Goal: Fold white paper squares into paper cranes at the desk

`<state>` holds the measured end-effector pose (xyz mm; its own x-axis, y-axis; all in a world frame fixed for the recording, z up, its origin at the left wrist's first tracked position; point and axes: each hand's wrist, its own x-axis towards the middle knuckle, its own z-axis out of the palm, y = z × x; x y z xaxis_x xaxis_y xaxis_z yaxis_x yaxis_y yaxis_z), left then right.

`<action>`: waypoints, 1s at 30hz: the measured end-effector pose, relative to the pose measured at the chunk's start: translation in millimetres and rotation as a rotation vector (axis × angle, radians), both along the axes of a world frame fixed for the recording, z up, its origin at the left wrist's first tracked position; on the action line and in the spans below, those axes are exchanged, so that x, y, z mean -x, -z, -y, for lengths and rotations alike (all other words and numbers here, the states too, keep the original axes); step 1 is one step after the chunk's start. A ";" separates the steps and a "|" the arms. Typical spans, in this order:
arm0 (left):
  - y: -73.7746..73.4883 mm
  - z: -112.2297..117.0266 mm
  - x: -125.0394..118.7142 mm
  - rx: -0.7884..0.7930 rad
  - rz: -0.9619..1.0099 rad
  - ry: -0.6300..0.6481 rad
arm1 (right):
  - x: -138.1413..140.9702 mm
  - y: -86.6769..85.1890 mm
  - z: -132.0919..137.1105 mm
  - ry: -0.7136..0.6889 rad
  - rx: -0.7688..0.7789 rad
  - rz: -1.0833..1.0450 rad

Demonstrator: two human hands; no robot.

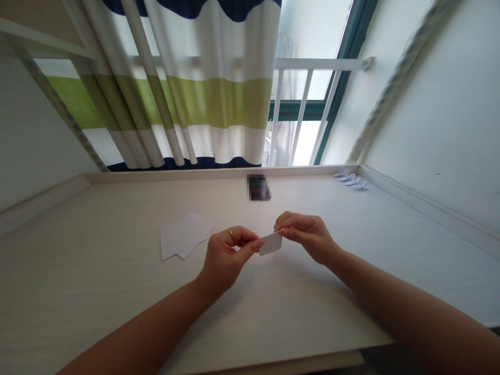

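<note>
Between my two hands is a small white piece of paper (271, 244), held up above the table and apparently folded, though its layers cannot be made out. My left hand (229, 256), with a gold ring on one finger, pinches its left edge between thumb and fingers. At the upper right corner, the thumb and fingertips of my right hand (308, 235) are closed on the same paper. Left of my left hand, several loose white paper sheets (182, 234) lie overlapping on the table.
The pale wooden table (117, 291) has a raised rim at the back. A pixelated dark object (258, 187) lies near that rim. Several small folded paper pieces (350, 180) sit in the back right corner. Beyond are a striped curtain (219, 104) and white railing (318, 64).
</note>
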<state>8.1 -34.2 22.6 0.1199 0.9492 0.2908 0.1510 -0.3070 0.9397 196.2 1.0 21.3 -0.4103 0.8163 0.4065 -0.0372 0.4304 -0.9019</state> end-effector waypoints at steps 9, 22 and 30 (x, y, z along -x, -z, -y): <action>-0.6 -4.2 0.3 0.156 0.183 0.010 | -0.1 -5.5 -0.3 0.067 0.057 0.009; 0.8 -4.5 -5.3 0.296 0.325 0.083 | 10.1 -1.3 8.3 0.057 0.223 -0.102; 3.6 -13.3 -0.4 0.379 0.211 0.208 | 8.5 0.6 6.7 0.088 0.210 -0.011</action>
<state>8.5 -20.9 18.9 0.2940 0.9552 -0.0326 -0.0835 0.0597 0.9947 187.7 -5.7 20.7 -0.3300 0.9161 0.2276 -0.0183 0.2349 -0.9719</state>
